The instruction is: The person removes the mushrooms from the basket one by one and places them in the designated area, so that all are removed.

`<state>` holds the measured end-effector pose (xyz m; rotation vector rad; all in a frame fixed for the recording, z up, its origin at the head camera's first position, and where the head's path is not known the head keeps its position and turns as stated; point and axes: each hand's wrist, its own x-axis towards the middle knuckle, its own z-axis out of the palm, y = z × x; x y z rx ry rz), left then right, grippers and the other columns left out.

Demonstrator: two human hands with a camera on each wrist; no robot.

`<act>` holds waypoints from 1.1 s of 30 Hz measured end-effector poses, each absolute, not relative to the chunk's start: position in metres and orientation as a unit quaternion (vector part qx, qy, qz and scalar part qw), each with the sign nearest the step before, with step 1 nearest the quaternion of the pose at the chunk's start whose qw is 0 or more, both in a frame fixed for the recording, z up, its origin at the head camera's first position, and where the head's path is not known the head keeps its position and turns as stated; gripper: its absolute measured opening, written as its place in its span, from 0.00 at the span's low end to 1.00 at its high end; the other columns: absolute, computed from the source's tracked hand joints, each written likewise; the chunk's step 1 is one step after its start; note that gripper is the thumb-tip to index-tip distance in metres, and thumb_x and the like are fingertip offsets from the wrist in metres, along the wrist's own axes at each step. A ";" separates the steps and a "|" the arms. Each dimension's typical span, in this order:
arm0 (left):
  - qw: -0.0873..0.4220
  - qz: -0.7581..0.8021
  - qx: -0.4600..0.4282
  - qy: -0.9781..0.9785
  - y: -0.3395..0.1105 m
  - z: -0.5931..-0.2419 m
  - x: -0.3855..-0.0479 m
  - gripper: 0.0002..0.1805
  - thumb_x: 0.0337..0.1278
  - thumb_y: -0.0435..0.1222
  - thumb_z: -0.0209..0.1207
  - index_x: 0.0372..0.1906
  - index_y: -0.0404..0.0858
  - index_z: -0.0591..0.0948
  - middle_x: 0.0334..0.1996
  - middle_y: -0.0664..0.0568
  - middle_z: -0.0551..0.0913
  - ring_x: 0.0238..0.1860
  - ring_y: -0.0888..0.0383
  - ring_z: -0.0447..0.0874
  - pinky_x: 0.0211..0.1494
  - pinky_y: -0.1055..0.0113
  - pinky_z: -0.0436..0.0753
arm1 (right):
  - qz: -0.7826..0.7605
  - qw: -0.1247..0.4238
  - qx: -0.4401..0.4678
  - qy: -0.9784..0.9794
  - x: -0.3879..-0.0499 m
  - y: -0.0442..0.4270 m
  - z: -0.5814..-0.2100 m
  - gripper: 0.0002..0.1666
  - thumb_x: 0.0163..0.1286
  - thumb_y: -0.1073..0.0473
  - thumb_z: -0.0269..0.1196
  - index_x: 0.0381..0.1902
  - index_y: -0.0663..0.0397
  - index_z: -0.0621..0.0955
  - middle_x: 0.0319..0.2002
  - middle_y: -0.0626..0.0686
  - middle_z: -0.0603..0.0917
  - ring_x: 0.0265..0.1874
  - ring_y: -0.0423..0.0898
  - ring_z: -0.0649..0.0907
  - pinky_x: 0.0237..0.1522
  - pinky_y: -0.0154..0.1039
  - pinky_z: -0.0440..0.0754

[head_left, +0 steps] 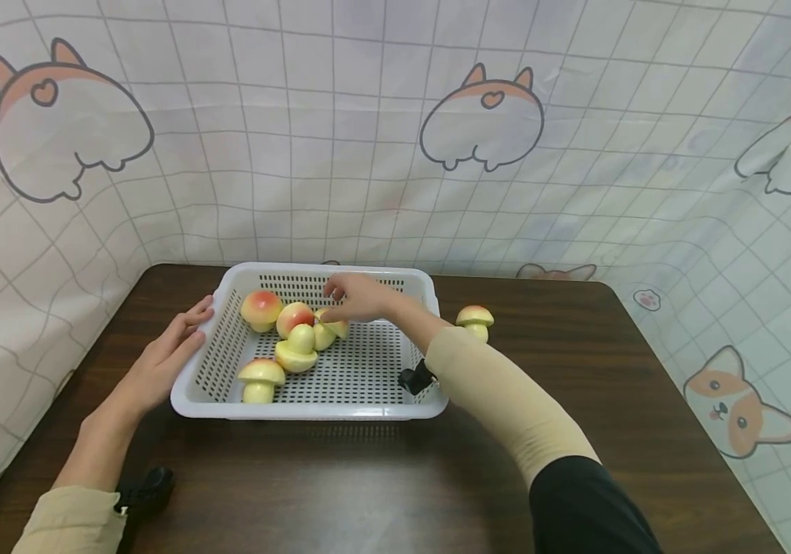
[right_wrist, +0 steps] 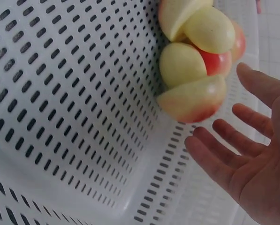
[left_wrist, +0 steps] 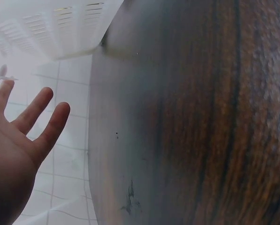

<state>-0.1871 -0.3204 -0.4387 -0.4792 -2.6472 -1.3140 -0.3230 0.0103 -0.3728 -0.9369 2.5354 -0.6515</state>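
Note:
A white slotted plastic basket (head_left: 312,411) holds several toy mushrooms with pale yellow stems and red-yellow caps. My left hand (head_left: 156,369) touches the basket's left rim, its fingers extended; in the left wrist view the fingers (left_wrist: 53,124) are spread. Inside the basket, my right hand (head_left: 364,298) hovers beside the rightmost mushroom (right_wrist: 193,101). The right wrist view shows that hand's fingers (right_wrist: 215,159) apart from the mushroom, with nothing in them. An upside-down mushroom (head_left: 297,350) and an upright mushroom (head_left: 260,378) lie further left and nearer the front.
Another mushroom (head_left: 475,321) stands on the dark wooden table (head_left: 575,369), just right of the basket, close to my right forearm. A white gridded cloth (head_left: 340,154) with dog drawings hangs behind and at both sides.

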 end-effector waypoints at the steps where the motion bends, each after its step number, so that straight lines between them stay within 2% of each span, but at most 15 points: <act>1: 0.074 -0.437 -0.159 -0.882 -0.320 -0.439 -0.187 0.22 0.82 0.38 0.45 0.73 0.37 0.66 0.82 0.46 0.53 0.71 0.28 0.62 0.47 0.81 0.74 | -0.228 0.180 -0.334 0.897 -0.323 0.009 -0.374 0.32 0.71 0.48 0.68 0.66 0.59 0.75 0.62 0.60 0.80 0.61 0.54 0.78 0.59 0.45 0.76; 11: 0.080 -0.436 -0.163 -0.881 -0.319 -0.439 -0.186 0.22 0.82 0.37 0.45 0.73 0.36 0.66 0.81 0.43 0.53 0.72 0.27 0.60 0.48 0.84 0.70 | -0.190 0.174 -0.344 0.903 -0.321 0.002 -0.388 0.25 0.70 0.53 0.70 0.60 0.56 0.77 0.54 0.55 0.82 0.52 0.47 0.79 0.53 0.40 0.77; 17: 0.080 -0.434 -0.160 -0.883 -0.319 -0.439 -0.186 0.22 0.82 0.37 0.45 0.73 0.36 0.66 0.81 0.44 0.53 0.72 0.28 0.61 0.48 0.84 0.70 | -0.187 0.171 -0.363 0.897 -0.320 0.005 -0.389 0.24 0.68 0.60 0.68 0.61 0.55 0.79 0.56 0.56 0.82 0.53 0.49 0.79 0.55 0.41 0.76; 22: 0.077 -0.436 -0.156 -0.883 -0.319 -0.440 -0.186 0.23 0.82 0.38 0.45 0.74 0.37 0.65 0.81 0.45 0.53 0.73 0.29 0.58 0.49 0.85 0.69 | -0.179 0.188 -0.360 0.896 -0.321 0.008 -0.392 0.24 0.70 0.61 0.67 0.63 0.51 0.78 0.57 0.56 0.82 0.49 0.47 0.80 0.47 0.37 0.78; 27: 0.079 -0.435 -0.153 -0.884 -0.319 -0.439 -0.186 0.23 0.82 0.38 0.45 0.74 0.37 0.65 0.81 0.45 0.53 0.74 0.29 0.57 0.50 0.85 0.68 | -0.203 0.203 -0.360 0.888 -0.323 0.009 -0.396 0.24 0.70 0.63 0.66 0.63 0.52 0.77 0.55 0.56 0.82 0.41 0.46 0.81 0.40 0.36 0.79; 33: 0.082 -0.436 -0.156 -0.882 -0.319 -0.440 -0.186 0.24 0.82 0.37 0.45 0.75 0.37 0.64 0.81 0.44 0.53 0.73 0.28 0.58 0.48 0.85 0.69 | -0.209 0.198 -0.364 0.886 -0.321 0.009 -0.396 0.22 0.70 0.61 0.68 0.60 0.52 0.79 0.56 0.56 0.82 0.47 0.47 0.80 0.44 0.37 0.78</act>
